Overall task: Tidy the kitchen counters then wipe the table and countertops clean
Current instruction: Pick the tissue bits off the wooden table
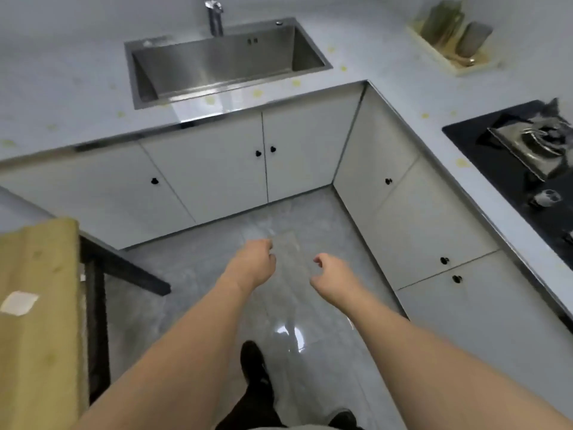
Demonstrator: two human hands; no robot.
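A pale L-shaped countertop (366,38) with yellowish spots runs along the back and down the right side. Set into it is a steel sink (223,62) with a tap (214,13). My left hand (252,263) and my right hand (333,274) hang out in front of me over the grey floor, apart from the counter. Their fingers curl loosely and hold nothing. At the left stands a table under a yellow-olive cloth (37,299), with a white patch (18,302) lying on it.
A cream tray (449,60) with upright containers sits at the counter's back right corner. A black gas hob (527,162) is set in the right counter. White cabinet doors (217,169) with black knobs line both runs. My dark shoes (254,364) show on the glossy floor.
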